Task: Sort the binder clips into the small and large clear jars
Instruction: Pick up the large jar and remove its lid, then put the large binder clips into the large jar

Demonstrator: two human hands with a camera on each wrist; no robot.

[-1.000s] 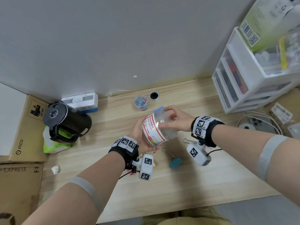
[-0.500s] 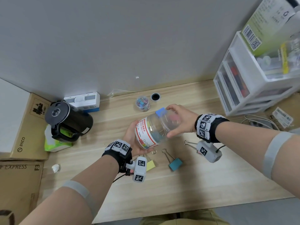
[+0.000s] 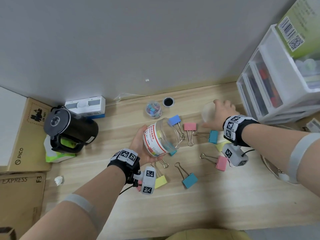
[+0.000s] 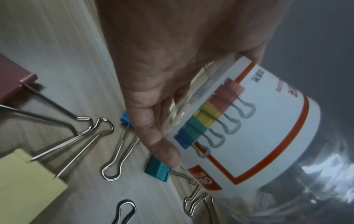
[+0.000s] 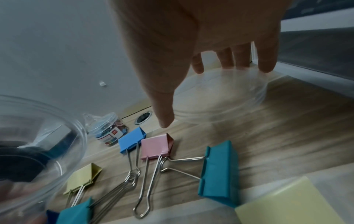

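My left hand (image 3: 143, 149) grips the large clear jar (image 3: 161, 137) by its labelled base; the jar lies tilted, mouth to the right, low over the wooden table (image 3: 225, 196). In the left wrist view the thumb (image 4: 162, 144) presses the jar's label (image 4: 258, 136). My right hand (image 3: 220, 113) holds the jar's clear lid (image 3: 207, 113) to the right, its fingertips on the lid (image 5: 220, 97). Several large binder clips lie scattered, among them a blue clip (image 3: 174, 120), a pink clip (image 3: 190, 126) and a teal clip (image 3: 190, 180). The small jar (image 3: 153, 110), full of small clips, stands behind.
A black kettle (image 3: 69, 129) stands at the left, with cardboard boxes (image 3: 22, 135) beyond it. A white drawer unit (image 3: 277, 84) fills the right rear. A round cable hole (image 3: 168, 102) sits beside the small jar. A cable (image 3: 270, 167) lies at the right.
The lid has come off the large jar and my right hand has carried it to the right. The jar has dropped lower, and clips now lie spread on the table.
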